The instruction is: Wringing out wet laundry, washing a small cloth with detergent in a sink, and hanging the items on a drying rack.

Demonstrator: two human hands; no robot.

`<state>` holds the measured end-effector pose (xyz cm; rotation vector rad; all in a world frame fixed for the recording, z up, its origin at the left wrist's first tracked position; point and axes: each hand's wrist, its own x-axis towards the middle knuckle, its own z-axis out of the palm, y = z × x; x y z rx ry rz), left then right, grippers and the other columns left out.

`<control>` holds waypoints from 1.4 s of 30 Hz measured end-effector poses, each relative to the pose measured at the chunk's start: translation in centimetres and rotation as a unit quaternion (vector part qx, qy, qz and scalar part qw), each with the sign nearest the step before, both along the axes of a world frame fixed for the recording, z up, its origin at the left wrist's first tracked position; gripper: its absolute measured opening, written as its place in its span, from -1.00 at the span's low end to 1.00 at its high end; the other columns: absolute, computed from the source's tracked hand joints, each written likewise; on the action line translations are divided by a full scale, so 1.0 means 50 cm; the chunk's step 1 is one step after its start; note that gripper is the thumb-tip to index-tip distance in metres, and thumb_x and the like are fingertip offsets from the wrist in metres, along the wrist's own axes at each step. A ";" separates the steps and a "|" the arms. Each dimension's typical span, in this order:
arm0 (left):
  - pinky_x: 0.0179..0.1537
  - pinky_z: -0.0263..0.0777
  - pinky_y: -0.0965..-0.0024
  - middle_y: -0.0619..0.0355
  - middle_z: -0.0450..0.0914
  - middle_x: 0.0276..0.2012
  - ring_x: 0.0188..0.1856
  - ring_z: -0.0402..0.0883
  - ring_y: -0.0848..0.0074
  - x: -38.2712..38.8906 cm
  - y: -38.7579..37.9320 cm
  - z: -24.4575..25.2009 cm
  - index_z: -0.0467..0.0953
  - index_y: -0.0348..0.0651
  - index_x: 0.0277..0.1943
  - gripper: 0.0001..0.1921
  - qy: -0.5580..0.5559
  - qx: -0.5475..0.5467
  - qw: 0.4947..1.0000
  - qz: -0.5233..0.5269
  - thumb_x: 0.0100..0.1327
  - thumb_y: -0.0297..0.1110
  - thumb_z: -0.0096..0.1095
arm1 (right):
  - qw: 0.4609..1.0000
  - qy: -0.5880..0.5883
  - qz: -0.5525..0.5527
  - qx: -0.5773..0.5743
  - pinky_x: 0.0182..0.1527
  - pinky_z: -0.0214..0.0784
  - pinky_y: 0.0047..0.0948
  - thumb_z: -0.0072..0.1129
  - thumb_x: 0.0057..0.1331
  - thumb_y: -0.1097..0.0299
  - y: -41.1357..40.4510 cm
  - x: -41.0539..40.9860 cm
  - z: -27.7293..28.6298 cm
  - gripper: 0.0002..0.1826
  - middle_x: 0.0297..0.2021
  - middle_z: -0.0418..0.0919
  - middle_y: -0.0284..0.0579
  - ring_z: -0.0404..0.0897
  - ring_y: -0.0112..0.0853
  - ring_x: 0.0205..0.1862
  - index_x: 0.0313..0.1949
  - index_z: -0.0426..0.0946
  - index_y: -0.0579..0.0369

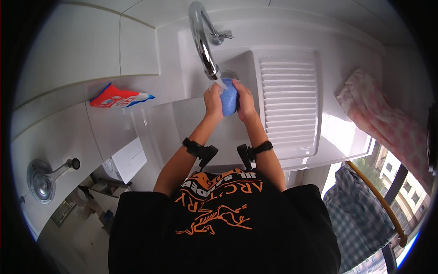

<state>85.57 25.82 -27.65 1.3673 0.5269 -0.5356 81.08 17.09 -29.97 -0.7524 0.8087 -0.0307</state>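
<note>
Between my two hands is a smooth blue rounded object [228, 102], which looks like a small bowl; its exact kind is hard to tell. My left hand [213, 101] grips its left side, and my right hand [246, 101] grips its right side. Above them curves a chrome gooseneck tap [202, 41]. Water [222, 84] runs from its spout onto the upper part of the blue object. Both hands are over the basin of a white laundry sink [191, 116], close to the drain [230, 74]. Black straps with small devices circle both wrists.
A ribbed washboard [289, 106] is moulded into the sink's right side. On the left ledge lies a red and blue plastic packet [118, 97] bearing writing. Pink-patterned fabric [373, 102] hangs at right, above checked cloth [356, 219] beside a yellow pole [376, 198].
</note>
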 end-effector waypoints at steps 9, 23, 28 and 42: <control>0.12 0.30 0.38 0.12 0.47 0.03 0.09 0.43 0.46 0.032 0.078 0.000 0.35 -0.20 0.15 -0.59 -0.049 -0.021 0.978 -0.203 0.38 -0.14 -0.08 | 0.964 -0.061 -0.069 0.250 0.12 0.27 0.13 -0.06 0.35 -0.12 -0.012 -0.054 0.072 -0.40 0.16 0.35 -0.06 0.40 -0.14 0.17 0.20 0.24 0.02; -0.19 0.40 0.44 0.16 0.51 -0.25 -0.24 0.51 0.52 0.030 0.036 0.008 0.50 -0.18 -0.12 -0.61 0.027 0.008 0.990 -0.142 0.24 0.00 0.21 | 0.996 -0.022 -0.078 0.026 -0.27 0.37 -0.53 0.14 0.22 0.26 0.040 0.001 0.035 -0.72 -0.40 0.53 -0.20 0.51 -0.48 -0.38 -0.26 0.50 0.27; -0.25 0.38 0.50 0.16 0.50 -0.32 -0.29 0.48 0.56 0.023 0.028 0.003 0.49 -0.26 -0.20 -0.69 -0.125 0.127 0.980 -0.086 0.24 -0.15 0.27 | 0.931 0.091 -0.064 -0.349 -0.20 0.38 -0.42 0.09 0.26 0.19 0.045 0.023 0.110 -0.65 -0.36 0.58 -0.03 0.54 -0.36 -0.34 -0.17 0.52 0.28; -0.34 0.31 0.47 0.25 0.46 -0.48 -0.43 0.38 0.61 0.029 0.028 -0.047 0.47 -0.27 -0.42 -0.83 -0.150 0.150 0.966 -0.147 0.16 -0.34 0.18 | 0.996 0.037 0.000 -0.076 -0.38 0.30 -0.47 0.10 0.21 0.19 0.029 0.032 0.020 -0.66 -0.50 0.51 -0.17 0.44 -0.50 -0.45 -0.35 0.55 0.31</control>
